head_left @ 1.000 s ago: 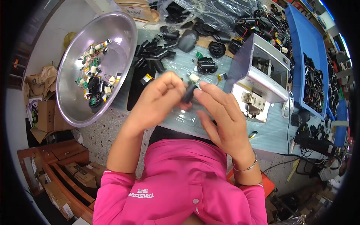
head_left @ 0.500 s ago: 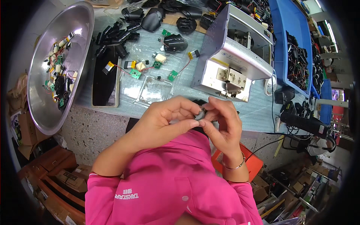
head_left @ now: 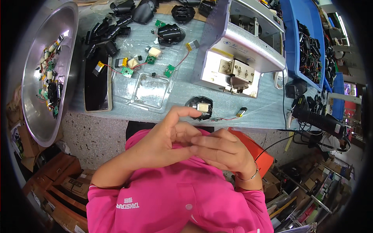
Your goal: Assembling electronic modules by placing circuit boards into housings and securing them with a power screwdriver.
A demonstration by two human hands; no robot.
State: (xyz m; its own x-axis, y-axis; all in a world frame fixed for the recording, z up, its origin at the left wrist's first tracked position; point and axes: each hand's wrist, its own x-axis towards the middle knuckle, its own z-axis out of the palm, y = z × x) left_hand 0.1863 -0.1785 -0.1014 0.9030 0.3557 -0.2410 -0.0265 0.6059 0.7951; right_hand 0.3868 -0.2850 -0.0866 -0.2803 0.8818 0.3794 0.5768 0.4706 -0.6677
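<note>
In front of my pink shirt, over the near table edge, my two hands meet at the fingertips. My left hand (head_left: 169,140) has its index finger raised and bent, its other fingers curled inward. The fingers of my right hand (head_left: 224,150) lie pressed together and cover whatever sits between the hands. Just beyond them a black plastic housing (head_left: 209,113) rests on the table, with a cream and silver block (head_left: 201,107) in it. A thin wire runs right from near it to a small silver and yellow battery (head_left: 242,112).
Left stands a metal basin (head_left: 70,77) of wired parts, beside a flat black slab (head_left: 96,83). A clear plastic tray (head_left: 149,95), green circuit boards (head_left: 127,72) and black shells (head_left: 171,34) lie mid-table. A grey machine (head_left: 252,46) and blue bin (head_left: 291,39) stand right.
Both hands have drawn back toward me, uncovering the black housing. The small grey round piece that showed between my fingertips is now hidden. The view has shifted slightly.
</note>
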